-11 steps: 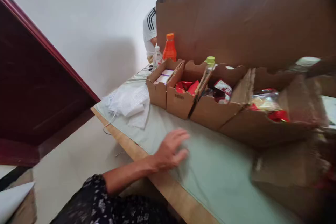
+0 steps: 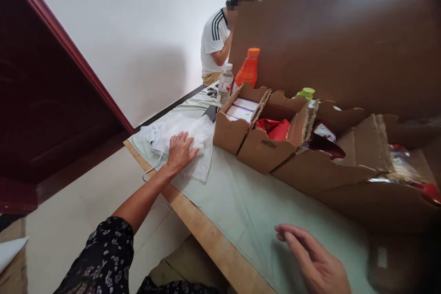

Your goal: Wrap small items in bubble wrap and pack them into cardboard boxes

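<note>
My left hand [image 2: 181, 152] rests on a pile of clear bubble wrap [image 2: 200, 165] near the far left end of the table. Its fingers are spread over the top sheet rather than wrapped round it. A white label [image 2: 155, 131] shows at the left side of the pile. Above the green cloth [image 2: 241, 202] in the foreground is my right hand [image 2: 317, 259], empty, with thumb and fingers apart and loosely curved. The nearest things to it are the cloth and a cardboard box [image 2: 392, 257] at the lower right, which is in shadow.
Open cardboard bins [image 2: 257, 151] stand in a row along the table, holding white boxes [image 2: 241, 109] and red packets [image 2: 274, 128]. Behind them are a water bottle [image 2: 225, 85], an orange bottle [image 2: 247, 73] and a tall cardboard panel [image 2: 327, 36]. A person [image 2: 213, 46] sits beyond.
My left hand has moved left from over the cloth onto the bubble wrap. My right hand has come into view at the lower right. The view has shifted left.
</note>
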Motion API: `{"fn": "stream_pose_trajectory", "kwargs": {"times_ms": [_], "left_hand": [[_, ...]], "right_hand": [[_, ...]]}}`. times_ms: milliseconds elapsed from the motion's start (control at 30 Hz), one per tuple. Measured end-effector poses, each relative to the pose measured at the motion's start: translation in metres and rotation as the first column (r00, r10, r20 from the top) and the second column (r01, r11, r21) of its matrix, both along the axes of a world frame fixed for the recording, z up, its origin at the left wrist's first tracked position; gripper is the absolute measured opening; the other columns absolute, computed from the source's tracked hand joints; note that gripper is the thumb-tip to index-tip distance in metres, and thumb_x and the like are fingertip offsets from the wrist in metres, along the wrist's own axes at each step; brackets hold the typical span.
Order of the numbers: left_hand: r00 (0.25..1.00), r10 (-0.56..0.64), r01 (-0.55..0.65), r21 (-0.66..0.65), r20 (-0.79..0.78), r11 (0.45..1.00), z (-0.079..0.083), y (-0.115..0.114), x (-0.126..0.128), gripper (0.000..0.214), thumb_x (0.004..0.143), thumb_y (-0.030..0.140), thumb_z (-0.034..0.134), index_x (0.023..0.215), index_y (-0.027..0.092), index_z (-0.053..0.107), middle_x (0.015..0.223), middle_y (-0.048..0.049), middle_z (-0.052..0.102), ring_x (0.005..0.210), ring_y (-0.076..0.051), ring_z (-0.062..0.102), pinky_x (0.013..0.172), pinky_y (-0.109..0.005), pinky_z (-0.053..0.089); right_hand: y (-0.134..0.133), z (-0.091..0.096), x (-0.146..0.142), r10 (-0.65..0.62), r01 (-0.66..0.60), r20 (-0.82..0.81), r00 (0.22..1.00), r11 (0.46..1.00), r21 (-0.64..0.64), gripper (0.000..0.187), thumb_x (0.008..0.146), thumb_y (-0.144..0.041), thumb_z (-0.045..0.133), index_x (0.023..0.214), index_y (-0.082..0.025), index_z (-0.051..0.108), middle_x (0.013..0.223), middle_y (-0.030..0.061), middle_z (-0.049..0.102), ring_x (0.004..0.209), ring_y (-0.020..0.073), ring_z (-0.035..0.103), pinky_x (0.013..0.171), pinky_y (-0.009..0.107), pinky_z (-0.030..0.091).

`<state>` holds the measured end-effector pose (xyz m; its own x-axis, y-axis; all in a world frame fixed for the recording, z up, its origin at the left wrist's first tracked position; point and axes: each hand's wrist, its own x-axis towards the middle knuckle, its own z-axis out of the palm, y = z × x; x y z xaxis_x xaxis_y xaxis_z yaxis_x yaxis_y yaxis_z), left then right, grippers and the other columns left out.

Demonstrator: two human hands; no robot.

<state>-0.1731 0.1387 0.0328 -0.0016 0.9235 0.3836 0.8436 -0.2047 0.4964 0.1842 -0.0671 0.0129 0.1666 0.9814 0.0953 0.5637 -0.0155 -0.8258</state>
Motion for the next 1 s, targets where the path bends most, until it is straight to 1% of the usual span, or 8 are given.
{"fn": "stream_pose_trajectory", "kwargs": {"times_ms": [133, 233, 333, 467, 567, 667, 767, 1000], "left_hand": [[0.989, -0.006, 0.019, -0.086, 0.149, 0.996, 0.002, 0.029, -0.012, 0.012, 0.085, 0.025, 0.069, 0.088, 0.021, 0.08, 0.118, -0.0101, 0.079, 0.117, -0.03, 0.07, 0.109, -0.045, 0.048], [0.956, -0.01, 0.046, -0.116, 0.295, 0.992, 0.01, 0.04, -0.036, 0.023, 0.087, 0.036, 0.064, 0.082, 0.019, 0.079, 0.093, -0.0059, 0.081, 0.092, -0.025, 0.075, 0.086, -0.034, 0.057], [0.904, 0.018, 0.016, -0.077, 0.428, 0.997, 0.027, 0.044, -0.065, 0.039, 0.091, 0.046, 0.054, 0.088, 0.015, 0.078, 0.083, -0.0047, 0.078, 0.077, -0.02, 0.071, 0.072, -0.029, 0.056], [0.853, 0.067, -0.094, 0.026, 0.517, 0.995, 0.047, 0.038, -0.086, 0.043, 0.093, 0.048, 0.048, 0.093, 0.014, 0.075, 0.078, -0.0025, 0.072, 0.07, -0.016, 0.064, 0.066, -0.025, 0.05], [0.856, 0.071, -0.129, 0.079, 0.513, 0.989, 0.053, 0.029, -0.081, 0.036, 0.091, 0.045, 0.054, 0.084, 0.016, 0.075, 0.073, -0.0005, 0.069, 0.07, -0.016, 0.062, 0.067, -0.025, 0.048], [0.87, 0.059, -0.121, 0.096, 0.489, 0.988, 0.05, 0.024, -0.068, 0.029, 0.09, 0.038, 0.058, 0.084, 0.017, 0.076, 0.082, -0.0022, 0.074, 0.079, -0.019, 0.066, 0.078, -0.028, 0.05], [0.88, 0.06, -0.114, 0.087, 0.47, 0.99, 0.042, 0.023, -0.058, 0.025, 0.089, 0.034, 0.059, 0.084, 0.017, 0.077, 0.09, -0.0054, 0.079, 0.089, -0.022, 0.07, 0.087, -0.031, 0.051], [0.878, 0.056, -0.092, 0.054, 0.476, 0.994, 0.022, 0.021, -0.04, 0.023, 0.087, 0.031, 0.06, 0.086, 0.017, 0.078, 0.097, -0.0083, 0.081, 0.096, -0.025, 0.073, 0.091, -0.035, 0.054]], "right_hand": [[0.032, 0.016, -0.044, 0.104, -0.104, -0.002, 0.995, 0.994, -0.029, 0.038, 0.089, -0.059, 0.06, 0.086, -0.024, 0.078, 0.082, 0.0056, 0.079, 0.076, 0.0218, 0.078, 0.06, 0.023, 0.06], [0.036, 0.018, -0.052, 0.14, -0.142, -0.029, 0.99, 0.985, -0.098, 0.038, 0.088, -0.058, 0.059, 0.087, -0.024, 0.077, 0.079, 0.0058, 0.079, 0.075, 0.0227, 0.078, 0.056, 0.024, 0.059], [0.052, 0.019, -0.057, 0.171, -0.17, -0.003, 0.985, 0.973, -0.154, 0.038, 0.089, -0.056, 0.056, 0.092, -0.024, 0.076, 0.085, 0.006, 0.08, 0.078, 0.0233, 0.077, 0.064, 0.028, 0.06], [0.112, 0.022, -0.096, 0.249, -0.199, 0.203, 0.947, 0.951, -0.236, 0.032, 0.09, -0.041, 0.053, 0.104, -0.022, 0.075, 0.096, 0.0071, 0.08, 0.085, 0.0245, 0.076, 0.076, 0.033, 0.055], [0.167, 0.019, -0.143, 0.234, -0.174, 0.272, 0.933, 0.958, -0.227, 0.036, 0.087, -0.035, 0.061, 0.115, -0.018, 0.073, 0.092, 0.0094, 0.08, 0.088, 0.028, 0.074, 0.073, 0.033, 0.05], [0.2, 0.013, -0.174, 0.207, -0.16, 0.274, 0.939, 0.97, -0.185, 0.045, 0.083, -0.026, 0.063, 0.126, -0.016, 0.069, 0.093, 0.009, 0.079, 0.086, 0.0264, 0.072, 0.071, 0.031, 0.046], [0.198, 0.014, -0.172, 0.176, -0.144, 0.262, 0.949, 0.98, -0.136, 0.047, 0.081, -0.017, 0.056, 0.126, -0.018, 0.068, 0.088, 0.0053, 0.078, 0.078, 0.0221, 0.069, 0.069, 0.029, 0.045], [0.148, 0.023, -0.114, 0.122, -0.12, 0.233, 0.965, 0.993, -0.021, 0.041, 0.088, -0.03, 0.046, 0.119, -0.02, 0.071, 0.09, 0.0058, 0.076, 0.076, 0.0204, 0.067, 0.071, 0.032, 0.047]]}}
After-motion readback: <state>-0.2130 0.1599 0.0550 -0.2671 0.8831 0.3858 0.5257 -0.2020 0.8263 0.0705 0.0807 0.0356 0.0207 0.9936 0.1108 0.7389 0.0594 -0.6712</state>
